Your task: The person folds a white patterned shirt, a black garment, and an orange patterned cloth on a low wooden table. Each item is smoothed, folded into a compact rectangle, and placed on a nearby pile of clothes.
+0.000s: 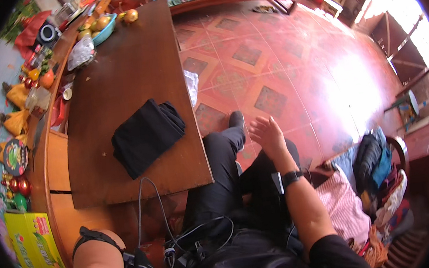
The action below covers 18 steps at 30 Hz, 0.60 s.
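Note:
My right hand (pixel 268 134) is held in the air over my right knee, palm showing, with its fingers spread and nothing in it. A dark watch or band (pixel 293 177) circles that wrist. At the lower left my left arm (pixel 97 265) shows with a black strap (pixel 93 238) around it, but the left hand is out of view. Before me, a folded black cloth (pixel 147 136), perhaps a garment, lies on the brown wooden table (pixel 127 72) near its right edge. A grey cable (pixel 158 193) loops up by the table's front edge.
A blue basket of fruit (pixel 105 30) and a plastic bag (pixel 82 51) stand at the table's far left. Ornaments and a yellow-green box (pixel 35 248) line the left side. Clothes (pixel 345 202) are heaped on a chair at my right. Red tiled floor (pixel 232 78) stretches ahead.

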Available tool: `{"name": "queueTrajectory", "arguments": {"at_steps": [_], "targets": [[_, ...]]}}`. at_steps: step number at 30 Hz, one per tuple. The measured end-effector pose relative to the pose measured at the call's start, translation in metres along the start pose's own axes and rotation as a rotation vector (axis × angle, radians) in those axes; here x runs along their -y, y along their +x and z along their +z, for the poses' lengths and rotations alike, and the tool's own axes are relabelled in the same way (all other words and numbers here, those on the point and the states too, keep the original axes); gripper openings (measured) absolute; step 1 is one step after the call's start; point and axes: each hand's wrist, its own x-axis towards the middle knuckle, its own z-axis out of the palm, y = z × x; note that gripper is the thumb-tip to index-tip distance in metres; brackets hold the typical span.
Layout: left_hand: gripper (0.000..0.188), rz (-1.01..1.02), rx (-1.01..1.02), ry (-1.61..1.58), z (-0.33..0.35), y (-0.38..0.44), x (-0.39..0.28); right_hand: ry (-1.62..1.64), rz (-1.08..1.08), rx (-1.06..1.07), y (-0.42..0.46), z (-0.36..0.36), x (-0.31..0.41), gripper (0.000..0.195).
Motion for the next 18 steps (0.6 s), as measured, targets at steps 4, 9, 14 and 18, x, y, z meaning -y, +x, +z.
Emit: {"name": "queueTrajectory", "arguments": {"at_steps": [4,9,14,18], "targets": [[0.038,0.033,-0.035,0.048,-0.020,0.001,-0.017,-0.001,-0.005,0.040,0.005,0.003,0.003,0.055],[0.036,0.024,-0.068,0.096,-0.036,0.005,-0.029,-0.013,0.009,0.025,0.005,0.012,-0.002,0.055],[0.033,-0.044,-0.083,0.086,-0.032,-0.001,-0.021,-0.072,-0.008,0.010,0.001,0.006,0.013,0.058],[0.031,-0.022,-0.064,0.124,-0.039,-0.012,-0.029,-0.070,0.055,-0.026,-0.003,-0.001,0.001,0.062]]}}
